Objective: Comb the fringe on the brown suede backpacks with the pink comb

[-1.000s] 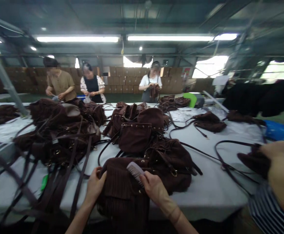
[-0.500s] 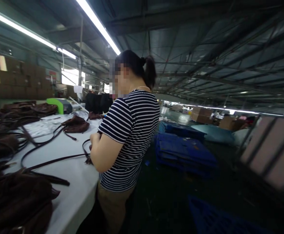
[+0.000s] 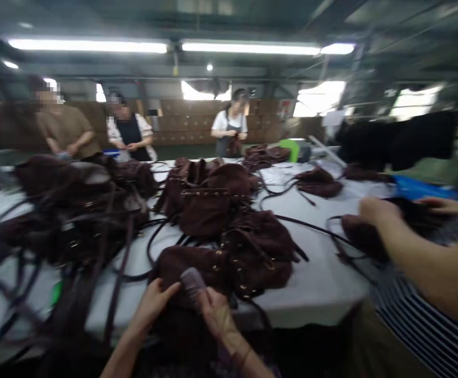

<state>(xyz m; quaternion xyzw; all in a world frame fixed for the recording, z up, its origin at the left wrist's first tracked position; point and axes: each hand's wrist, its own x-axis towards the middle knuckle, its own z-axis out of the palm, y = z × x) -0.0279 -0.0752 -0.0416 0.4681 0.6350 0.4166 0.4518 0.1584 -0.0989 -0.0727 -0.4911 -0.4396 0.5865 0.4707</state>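
Note:
A dark brown suede fringed bag (image 3: 181, 273) lies at the near edge of the white table (image 3: 323, 283). My left hand (image 3: 153, 302) grips the bag's left side, fingers curled on the suede. My right hand (image 3: 215, 312) is closed around a pale comb (image 3: 192, 282) held against the bag's flap. The picture is blurred by motion.
Heaps of brown bags (image 3: 216, 199) and long straps (image 3: 79, 294) cover the table. A person in a striped top (image 3: 429, 320) stands close on the right, handling a bag (image 3: 364, 236). Three people (image 3: 128, 131) work at the far side. Cardboard boxes line the back wall.
The view swung right to the neighbour in the striped top, then came back to the table. My hands hold the bag and comb as before, now lower in view.

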